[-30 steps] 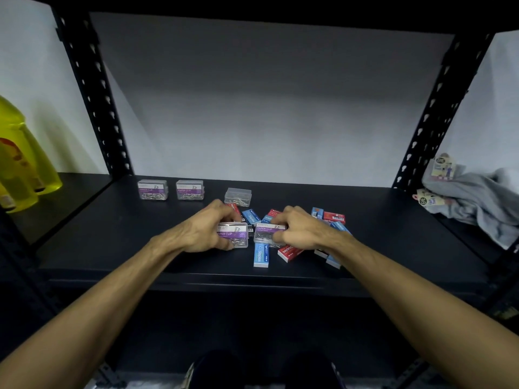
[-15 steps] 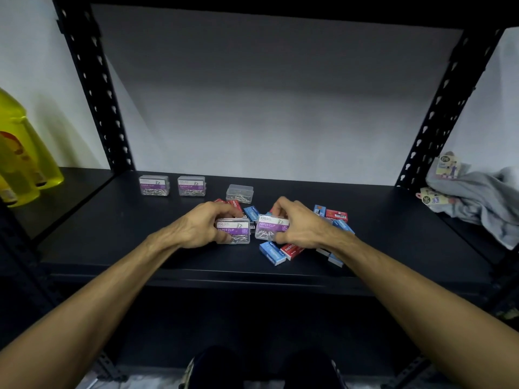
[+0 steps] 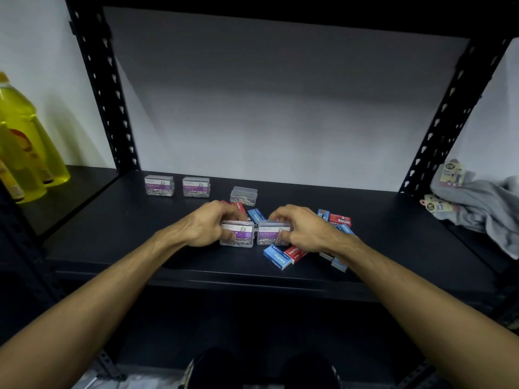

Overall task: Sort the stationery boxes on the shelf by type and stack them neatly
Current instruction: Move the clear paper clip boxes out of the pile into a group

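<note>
Two hands, each holding a paper-clip box on the black shelf [image 3: 118, 234].
Left hand [image 3: 206, 224] grips the left clip box [image 3: 237, 234]; right hand [image 3: 302, 227] grips the right clip box [image 3: 271, 235], just beside it. Blue and red staple boxes [image 3: 283, 255] lie scattered around and behind.

Shelf layout: paper clip boxes at the back and centre, staple boxes heaped centre-right.

On the shelf board [image 3: 112, 237], two paper clip boxes [image 3: 159, 185] [image 3: 196, 187] stand side by side at the back left; a third clip box [image 3: 243, 195] sits to their right, behind the pile of staple boxes [image 3: 283, 255]. Two more clip boxes [image 3: 236, 233] [image 3: 273, 236] sit side by side at the centre, in front of that third box. Bottles [image 3: 25, 141] stand on the left bay; a folded cloth [image 3: 483, 209] lies on the right bay.
</note>
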A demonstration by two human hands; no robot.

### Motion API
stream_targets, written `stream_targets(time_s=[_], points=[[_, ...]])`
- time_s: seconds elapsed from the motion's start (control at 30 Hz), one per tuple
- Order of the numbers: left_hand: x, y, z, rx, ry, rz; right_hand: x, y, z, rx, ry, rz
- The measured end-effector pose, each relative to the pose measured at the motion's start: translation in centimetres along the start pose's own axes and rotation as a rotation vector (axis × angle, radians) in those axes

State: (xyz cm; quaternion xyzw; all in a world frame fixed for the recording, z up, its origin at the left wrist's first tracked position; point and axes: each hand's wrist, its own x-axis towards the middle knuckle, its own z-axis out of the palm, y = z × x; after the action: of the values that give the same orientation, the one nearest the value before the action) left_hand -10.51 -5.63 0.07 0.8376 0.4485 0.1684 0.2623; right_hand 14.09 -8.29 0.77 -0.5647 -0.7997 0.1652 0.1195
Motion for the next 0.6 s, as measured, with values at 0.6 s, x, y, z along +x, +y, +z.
stream_targets(time_s=[0.6], points=[[-1.9, -7.5, -9.9, -0.033, 0.106, -0.141, 7.6, -6.0, 0.2, 0.145, 0.164, -0.097]])
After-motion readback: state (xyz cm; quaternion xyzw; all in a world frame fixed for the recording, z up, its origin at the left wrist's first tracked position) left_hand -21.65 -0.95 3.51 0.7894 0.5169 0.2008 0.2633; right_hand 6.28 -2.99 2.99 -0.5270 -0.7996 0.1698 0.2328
